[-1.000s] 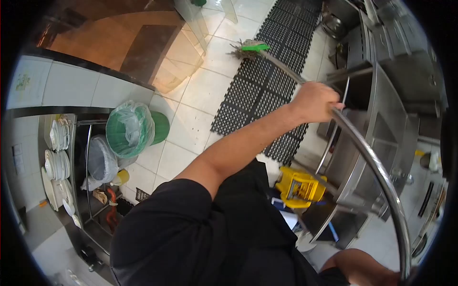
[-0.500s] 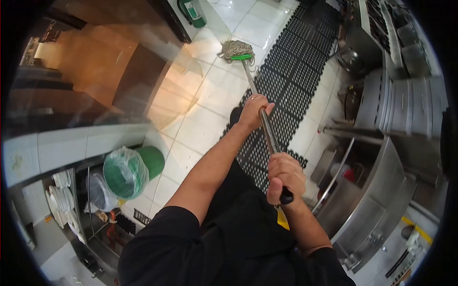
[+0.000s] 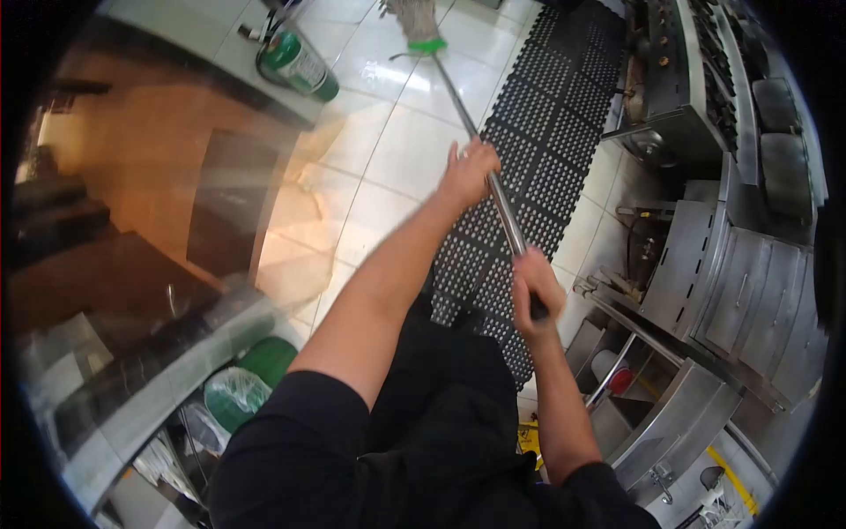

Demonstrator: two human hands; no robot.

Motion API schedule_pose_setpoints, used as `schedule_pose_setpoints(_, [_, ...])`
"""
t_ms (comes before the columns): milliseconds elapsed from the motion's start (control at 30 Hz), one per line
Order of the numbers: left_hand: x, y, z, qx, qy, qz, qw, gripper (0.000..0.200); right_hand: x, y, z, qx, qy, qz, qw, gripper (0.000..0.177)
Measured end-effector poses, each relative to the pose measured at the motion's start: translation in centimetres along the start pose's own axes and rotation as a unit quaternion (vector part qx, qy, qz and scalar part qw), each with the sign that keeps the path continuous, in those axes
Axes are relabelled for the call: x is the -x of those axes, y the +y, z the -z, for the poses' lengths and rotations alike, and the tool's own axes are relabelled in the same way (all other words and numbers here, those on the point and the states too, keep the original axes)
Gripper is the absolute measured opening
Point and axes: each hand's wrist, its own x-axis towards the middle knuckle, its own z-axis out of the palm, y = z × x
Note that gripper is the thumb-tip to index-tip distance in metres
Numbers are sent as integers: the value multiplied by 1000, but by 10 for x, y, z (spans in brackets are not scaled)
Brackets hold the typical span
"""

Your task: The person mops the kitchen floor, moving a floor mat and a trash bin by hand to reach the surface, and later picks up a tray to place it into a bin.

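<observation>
A mop's metal handle (image 3: 460, 103) runs from the upper middle down toward my body. Its grey string head (image 3: 416, 19), with a green clamp (image 3: 427, 45), rests on the white tiled floor at the top. My left hand (image 3: 471, 172) is around the middle of the handle, with a finger or thumb sticking up. Nearer my body, my right hand (image 3: 536, 289) grips the handle close to its black end (image 3: 538, 309). Under the handle lies a black perforated rubber mat (image 3: 529, 189).
A green extinguisher (image 3: 301, 65) stands by the wall at the upper left. Green bins (image 3: 267, 360), one with a plastic liner, are at the lower left. Stainless kitchen equipment (image 3: 736, 282) lines the right side. Something yellow (image 3: 529, 438) is beside my legs.
The mop head has moved up and slightly left in view, away from me. The camera view has shifted, so the extinguisher shows more fully and the bins sit lower. Both hands still hold the handle.
</observation>
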Motion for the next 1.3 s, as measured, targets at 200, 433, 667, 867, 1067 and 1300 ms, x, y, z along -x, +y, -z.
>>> schedule_pose_setpoints(200, [-8, 183, 50, 222, 126, -143, 956, 33, -42, -134, 162, -146, 163, -59, 974, 32])
schedule_pose_setpoints(433, [-132, 165, 27, 183, 146, -101, 967, 33, -171, -54, 184, -221, 148, -33, 963, 40])
schedule_pose_setpoints(667, [-341, -87, -38, -46, 149, 75, 985, 23, -326, 231, 47, -199, 11, -43, 979, 22])
schedule_pose_setpoints(867, [-408, -162, -53, -200, 124, 164, 958, 23, -399, 287, 0, -166, -20, -42, 985, 9])
schedule_pose_setpoints(1067, [-413, 33, -10, 95, 237, 127, 959, 22, -438, 206, 189, -109, -21, -163, 980, 18])
schedule_pose_setpoints(1300, [-537, -5, 62, 89, 328, 25, 940, 38, -647, 148, 173, -356, -13, -67, 932, 38])
